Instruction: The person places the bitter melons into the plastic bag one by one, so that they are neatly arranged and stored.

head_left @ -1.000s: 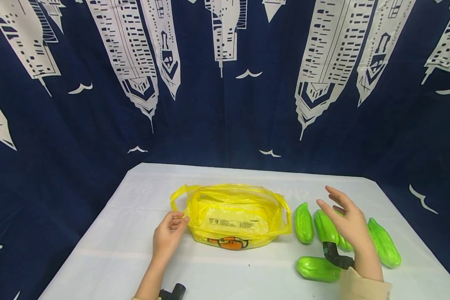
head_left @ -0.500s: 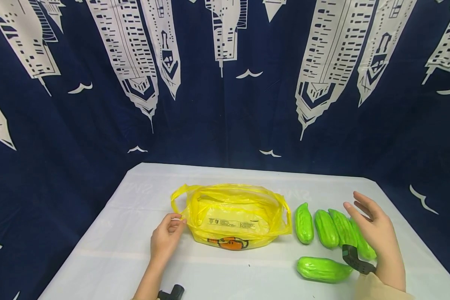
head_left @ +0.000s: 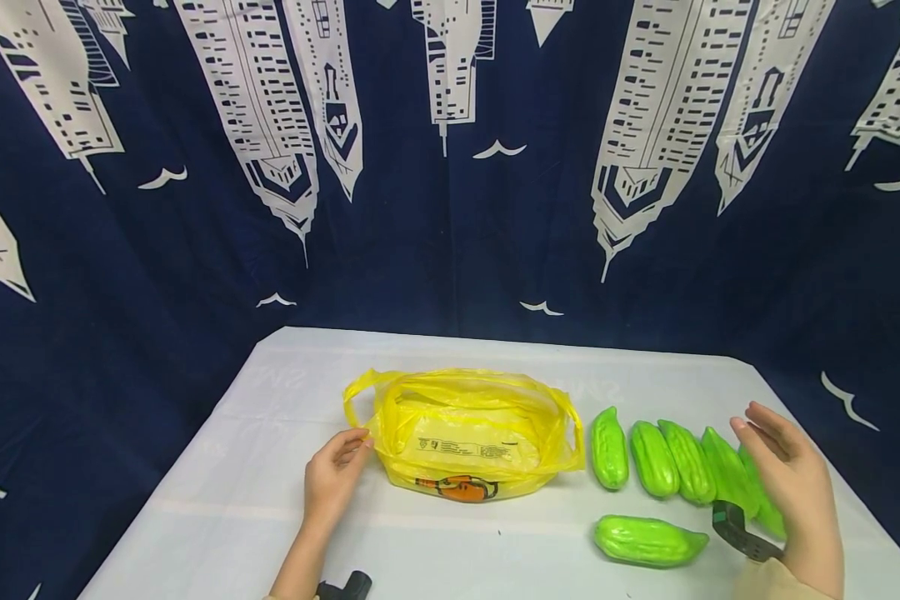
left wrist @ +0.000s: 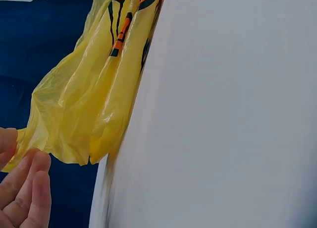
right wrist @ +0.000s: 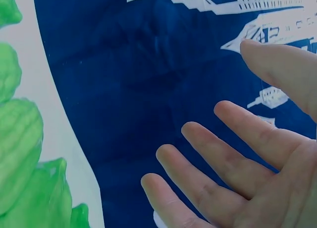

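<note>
A yellow plastic bag (head_left: 461, 479) stands with its mouth spread wide at the middle of the table. My left hand (head_left: 335, 475) pinches the bag's left edge near the handle; the left wrist view shows thin yellow plastic (left wrist: 64, 109) between thumb and fingers. My right hand (head_left: 798, 475) hovers over the right end of a row of green, ridged, cucumber-like vegetables (head_left: 653, 458). Its fingers (right wrist: 237, 163) are extended and spread, holding nothing. The hand and wrist strap partly hide the rightmost vegetable (head_left: 768, 508). Another green vegetable (head_left: 648, 540) lies crosswise in front of the row.
The white table (head_left: 217, 517) extends around the bag. Behind it hangs a dark blue cloth (head_left: 450, 250) with white building prints. Black camera mounts sit at both wrists, the left one (head_left: 348, 586) low over the table.
My right hand has moved right and a little nearer over the green vegetables, uncovering those in the middle of the row. My left hand stays at the bag's edge.
</note>
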The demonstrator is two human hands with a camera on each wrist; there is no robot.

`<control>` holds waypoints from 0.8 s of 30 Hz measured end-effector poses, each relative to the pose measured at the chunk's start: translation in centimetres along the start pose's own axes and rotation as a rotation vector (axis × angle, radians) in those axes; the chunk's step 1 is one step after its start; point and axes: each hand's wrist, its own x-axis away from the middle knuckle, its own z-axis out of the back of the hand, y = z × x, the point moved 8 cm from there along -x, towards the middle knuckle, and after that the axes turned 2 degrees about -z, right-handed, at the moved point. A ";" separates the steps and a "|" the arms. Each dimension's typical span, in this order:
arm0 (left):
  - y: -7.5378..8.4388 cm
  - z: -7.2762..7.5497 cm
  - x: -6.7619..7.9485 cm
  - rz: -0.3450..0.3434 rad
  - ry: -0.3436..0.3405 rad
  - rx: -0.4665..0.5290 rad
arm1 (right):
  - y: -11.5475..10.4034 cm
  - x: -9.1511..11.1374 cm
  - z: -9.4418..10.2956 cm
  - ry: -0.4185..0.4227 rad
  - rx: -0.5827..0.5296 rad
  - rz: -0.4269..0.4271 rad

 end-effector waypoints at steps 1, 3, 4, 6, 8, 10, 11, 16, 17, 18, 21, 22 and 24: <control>-0.1 0.0 0.0 0.000 0.002 0.019 | 0.3 0.0 0.2 0.009 -0.002 -0.008; -0.2 -0.1 -0.1 -0.003 0.008 0.051 | 0.8 -0.1 0.5 0.034 -0.011 -0.031; -0.3 -0.2 -0.1 -0.004 0.012 0.063 | 1.1 -0.1 0.7 0.047 -0.018 -0.048; -0.4 -0.2 -0.1 -0.001 0.016 0.092 | 1.6 -0.2 1.0 0.071 -0.031 -0.084; -0.6 -0.3 -0.1 0.003 0.019 0.128 | 2.1 -0.3 1.1 0.088 -0.050 -0.121; -0.7 -0.4 -0.1 0.007 0.023 0.173 | 2.4 -0.4 1.1 0.096 -0.067 -0.149; -0.8 -0.5 -0.2 0.005 0.025 0.197 | 2.6 -0.4 1.1 0.099 -0.077 -0.161; -1.6 -0.9 -0.3 0.011 0.048 0.305 | 3.4 -0.6 1.2 0.139 -0.156 -0.196; -1.8 -1.0 -0.3 0.014 0.054 0.323 | 3.6 -0.6 1.3 0.156 -0.185 -0.203; -2.0 -1.0 -0.3 0.020 0.061 0.339 | 3.8 -0.6 1.4 0.174 -0.211 -0.209; -2.4 -1.2 -0.3 0.034 0.077 0.377 | 4.5 -0.6 1.6 0.222 -0.314 -0.238; -2.5 -1.2 -0.3 0.036 0.081 0.382 | 4.7 -0.6 1.6 0.234 -0.350 -0.248; -2.7 -1.3 -0.3 0.038 0.082 0.395 | 5.2 -0.6 1.6 0.255 -0.407 -0.263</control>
